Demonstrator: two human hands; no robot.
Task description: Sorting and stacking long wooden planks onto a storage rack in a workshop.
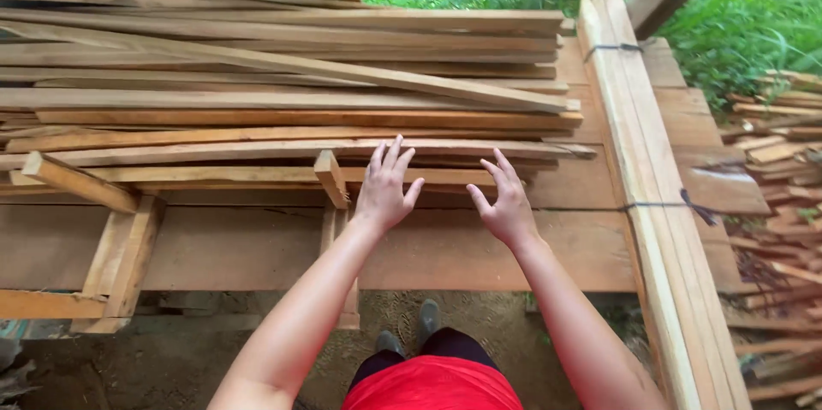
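My left hand (385,187) reaches forward with its fingers spread, its fingertips at the front edge of a stack of long thin wooden slats (282,110). My right hand (505,200) hovers beside it, fingers apart and curled a little, just short of the same stack. Neither hand holds anything. The slats lie lengthwise, left to right, on a platform of wide planks (479,252). A short wooden block (330,177) juts out just left of my left hand.
A tied bundle of long boards (638,162) runs from far to near on the right. Scrap wood pieces (775,170) are heaped at the far right, with green plants behind. Wooden supports (124,260) stand below left; bare dirt ground and my feet are below.
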